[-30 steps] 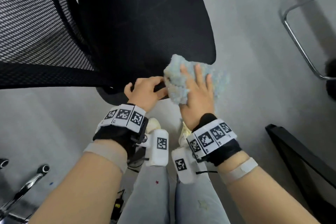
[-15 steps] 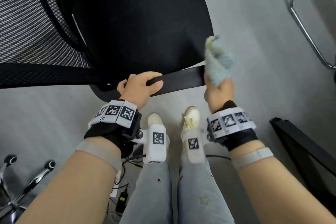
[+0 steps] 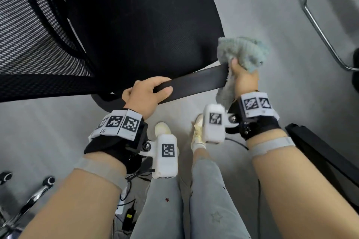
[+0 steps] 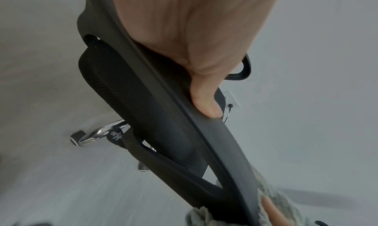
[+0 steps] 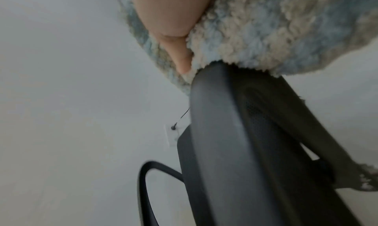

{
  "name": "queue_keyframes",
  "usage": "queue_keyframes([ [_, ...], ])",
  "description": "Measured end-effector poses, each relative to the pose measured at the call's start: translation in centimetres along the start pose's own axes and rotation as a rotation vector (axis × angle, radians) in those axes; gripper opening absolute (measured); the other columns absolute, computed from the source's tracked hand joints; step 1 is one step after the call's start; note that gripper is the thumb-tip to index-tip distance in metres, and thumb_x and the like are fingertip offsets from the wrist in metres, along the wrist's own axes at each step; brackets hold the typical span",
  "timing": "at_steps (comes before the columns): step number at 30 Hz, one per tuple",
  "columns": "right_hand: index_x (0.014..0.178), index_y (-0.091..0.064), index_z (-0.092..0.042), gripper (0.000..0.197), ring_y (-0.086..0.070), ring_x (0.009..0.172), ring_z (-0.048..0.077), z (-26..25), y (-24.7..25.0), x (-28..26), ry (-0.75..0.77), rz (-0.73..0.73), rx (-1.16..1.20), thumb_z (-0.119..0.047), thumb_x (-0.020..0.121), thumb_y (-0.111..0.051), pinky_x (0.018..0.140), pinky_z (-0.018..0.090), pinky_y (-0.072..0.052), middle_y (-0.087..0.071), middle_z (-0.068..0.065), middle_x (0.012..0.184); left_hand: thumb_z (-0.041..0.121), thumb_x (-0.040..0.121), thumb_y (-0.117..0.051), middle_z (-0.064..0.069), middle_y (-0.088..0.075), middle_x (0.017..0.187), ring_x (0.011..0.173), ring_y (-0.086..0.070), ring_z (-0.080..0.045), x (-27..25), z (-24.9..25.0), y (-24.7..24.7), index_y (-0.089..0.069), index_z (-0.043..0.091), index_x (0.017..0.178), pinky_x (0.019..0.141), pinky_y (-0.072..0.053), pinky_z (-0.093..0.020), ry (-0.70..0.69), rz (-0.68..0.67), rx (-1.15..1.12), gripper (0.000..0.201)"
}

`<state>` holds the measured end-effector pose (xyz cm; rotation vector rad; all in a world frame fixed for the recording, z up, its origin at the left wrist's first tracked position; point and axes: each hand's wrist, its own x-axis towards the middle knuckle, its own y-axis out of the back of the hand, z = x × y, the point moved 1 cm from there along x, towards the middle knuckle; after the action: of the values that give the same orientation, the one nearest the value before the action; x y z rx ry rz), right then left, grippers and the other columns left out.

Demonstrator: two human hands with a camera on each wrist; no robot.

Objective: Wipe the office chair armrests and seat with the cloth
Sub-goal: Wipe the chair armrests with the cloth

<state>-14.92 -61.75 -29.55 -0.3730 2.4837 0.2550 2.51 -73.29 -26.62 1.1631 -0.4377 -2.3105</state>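
One office chair: its seat point(image 3: 143, 25) is a broad, rounded black pad of fine perforated fabric, and its back point(image 3: 25, 31) is a curved black frame filled with open mesh. One armrest point(image 3: 194, 83) shows clearly, a long, flat, smooth strip of black plastic with a raised edge, running across the near side of the seat; the far armrest's loop point(image 5: 147, 181) shows in the right wrist view. On the grey floor point(image 3: 272, 6) lie a second chair's chrome leg with two black castors point(image 3: 48, 181), and a bent chrome tube point(image 3: 318, 31).

One cloth point(image 3: 242, 52), fluffy, looped, blue-grey and cream, is bunched over the right-hand end of the armrest. The right hand point(image 3: 243, 79) grips it, thumb pressing the pile against the plastic. The left hand point(image 3: 145, 97) wraps the armrest's other end, fingers over the top, thumb along the near edge.
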Motion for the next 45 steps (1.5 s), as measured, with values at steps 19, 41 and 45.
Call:
queue_keyframes([
  [19, 0.110, -0.054, -0.008, 0.035, -0.049, 0.111, 0.036, -2.4, -1.8, -0.3, 0.489, -0.155, -1.066, -0.026, 0.082, -0.043, 0.105, 0.045, -0.029, -0.061, 0.017, 0.114, 0.001, 0.084, -0.058, 0.018, -0.062, 0.090, 0.071, -0.058, 0.021, -0.7, -3.5, 2.4, -0.061, 0.030, 0.097, 0.071, -0.044, 0.001, -0.051, -0.069, -0.179, 0.032],
  [41, 0.130, -0.041, -0.012, 0.064, -0.008, 0.141, 0.021, 4.0, -3.5, -7.6, 0.856, -0.252, -1.121, -0.009, 0.069, -0.062, 0.109, 0.038, 0.021, -0.031, 0.004, 0.151, 0.073, 0.080, 0.002, -0.005, -0.074, 0.102, 0.100, -0.067, -0.013, -0.2, -0.8, 2.2, -0.072, 0.015, 0.102, 0.096, -0.045, -0.024, 0.262, -0.259, -0.549, 0.096],
  [45, 0.085, -0.047, -0.018, 0.033, -0.012, 0.141, 0.020, 7.1, -6.3, -11.3, 0.961, -0.564, -1.289, -0.019, 0.062, -0.070, 0.109, 0.042, 0.021, -0.034, -0.002, 0.150, 0.072, 0.079, 0.004, 0.002, -0.076, 0.088, 0.086, -0.071, -0.010, -0.5, 0.3, 3.3, -0.068, 0.018, 0.093, 0.077, -0.057, -0.024, 0.269, -0.334, -0.589, 0.091],
])
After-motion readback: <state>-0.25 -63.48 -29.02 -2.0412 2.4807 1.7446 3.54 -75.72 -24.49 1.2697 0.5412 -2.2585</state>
